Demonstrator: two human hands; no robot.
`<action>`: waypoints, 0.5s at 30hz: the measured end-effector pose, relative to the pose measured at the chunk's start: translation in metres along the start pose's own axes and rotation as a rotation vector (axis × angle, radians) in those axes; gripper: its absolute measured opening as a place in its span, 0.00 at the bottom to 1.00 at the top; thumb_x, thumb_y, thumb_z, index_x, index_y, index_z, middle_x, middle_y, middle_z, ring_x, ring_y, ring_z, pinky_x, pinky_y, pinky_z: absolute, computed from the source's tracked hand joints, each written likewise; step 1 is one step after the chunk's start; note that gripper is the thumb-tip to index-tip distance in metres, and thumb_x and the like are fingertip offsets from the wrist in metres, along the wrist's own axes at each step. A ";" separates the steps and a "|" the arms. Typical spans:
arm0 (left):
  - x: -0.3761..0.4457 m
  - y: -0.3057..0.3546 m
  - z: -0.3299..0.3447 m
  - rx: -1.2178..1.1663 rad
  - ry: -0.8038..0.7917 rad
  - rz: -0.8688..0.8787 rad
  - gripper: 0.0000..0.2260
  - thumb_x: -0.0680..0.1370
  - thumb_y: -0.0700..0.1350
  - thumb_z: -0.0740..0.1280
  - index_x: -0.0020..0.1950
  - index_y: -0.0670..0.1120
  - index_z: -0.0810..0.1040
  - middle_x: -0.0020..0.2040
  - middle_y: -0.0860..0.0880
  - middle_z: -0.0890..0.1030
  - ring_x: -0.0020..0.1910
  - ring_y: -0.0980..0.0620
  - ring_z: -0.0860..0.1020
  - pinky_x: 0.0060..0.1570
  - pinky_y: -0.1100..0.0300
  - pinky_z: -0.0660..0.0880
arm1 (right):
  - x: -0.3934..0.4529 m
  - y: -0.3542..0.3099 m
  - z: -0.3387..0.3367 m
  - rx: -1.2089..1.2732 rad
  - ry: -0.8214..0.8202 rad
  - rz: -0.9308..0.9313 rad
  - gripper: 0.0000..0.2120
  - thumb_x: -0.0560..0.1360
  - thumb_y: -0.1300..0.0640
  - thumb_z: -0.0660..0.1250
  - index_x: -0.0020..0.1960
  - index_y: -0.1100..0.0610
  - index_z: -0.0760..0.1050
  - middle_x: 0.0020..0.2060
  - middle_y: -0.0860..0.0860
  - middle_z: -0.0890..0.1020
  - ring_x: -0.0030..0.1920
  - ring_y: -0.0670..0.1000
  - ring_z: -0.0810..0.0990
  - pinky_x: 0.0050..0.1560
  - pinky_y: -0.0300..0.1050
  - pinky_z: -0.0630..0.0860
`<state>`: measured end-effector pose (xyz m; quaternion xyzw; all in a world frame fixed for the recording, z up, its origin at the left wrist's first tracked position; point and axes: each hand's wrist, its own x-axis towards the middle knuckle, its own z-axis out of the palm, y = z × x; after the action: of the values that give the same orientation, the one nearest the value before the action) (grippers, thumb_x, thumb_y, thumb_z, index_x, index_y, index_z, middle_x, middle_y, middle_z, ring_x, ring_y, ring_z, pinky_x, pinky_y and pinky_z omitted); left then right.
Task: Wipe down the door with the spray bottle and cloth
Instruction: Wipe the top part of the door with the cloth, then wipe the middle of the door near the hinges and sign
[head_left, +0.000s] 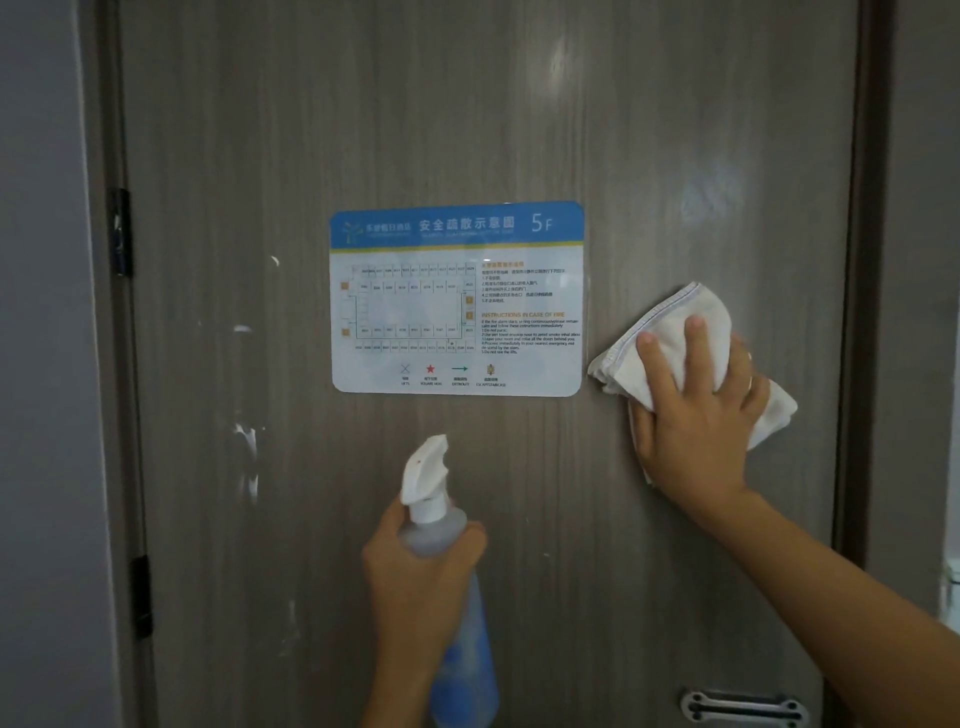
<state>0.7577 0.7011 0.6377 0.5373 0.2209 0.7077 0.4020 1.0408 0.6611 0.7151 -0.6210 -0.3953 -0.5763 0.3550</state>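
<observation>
A grey-brown wood-grain door (467, 104) fills the view. My right hand (696, 421) presses a folded white cloth (670, 332) flat against the door, just right of a blue and white evacuation sign (457, 299); its fingers are spread over the cloth. Lower down, my left hand (415, 582) grips the neck of a clear spray bottle (447, 535) with a white nozzle and a blue label, held upright below the sign and a little away from the door.
Wet streaks and drips (247, 447) run down the door's left part. Two black hinges (120, 231) sit on the left frame. A metal door chain plate (743, 706) shows at the bottom right. A pale wall (36, 364) borders the left.
</observation>
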 end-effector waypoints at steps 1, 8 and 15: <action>0.004 -0.001 -0.007 0.018 0.025 0.006 0.10 0.64 0.39 0.77 0.43 0.45 0.82 0.36 0.48 0.84 0.31 0.58 0.79 0.32 0.66 0.76 | -0.001 -0.001 0.000 0.003 -0.002 0.004 0.27 0.83 0.44 0.60 0.80 0.50 0.67 0.82 0.60 0.59 0.76 0.74 0.60 0.68 0.72 0.61; 0.007 0.005 -0.008 0.019 -0.043 0.026 0.09 0.65 0.35 0.77 0.41 0.39 0.80 0.31 0.43 0.79 0.30 0.55 0.75 0.30 0.62 0.74 | -0.003 -0.005 0.000 0.010 -0.009 0.035 0.29 0.81 0.45 0.61 0.81 0.51 0.66 0.82 0.60 0.58 0.76 0.73 0.60 0.69 0.72 0.60; -0.019 0.005 0.052 -0.020 -0.211 -0.070 0.09 0.65 0.33 0.74 0.41 0.43 0.80 0.31 0.49 0.78 0.30 0.54 0.75 0.31 0.60 0.74 | -0.005 -0.005 -0.001 -0.026 0.013 0.018 0.26 0.83 0.44 0.60 0.80 0.51 0.68 0.81 0.61 0.61 0.75 0.73 0.62 0.66 0.71 0.63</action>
<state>0.8071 0.6769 0.6473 0.5969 0.1889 0.6349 0.4526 1.0357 0.6618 0.7100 -0.6254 -0.3800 -0.5819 0.3546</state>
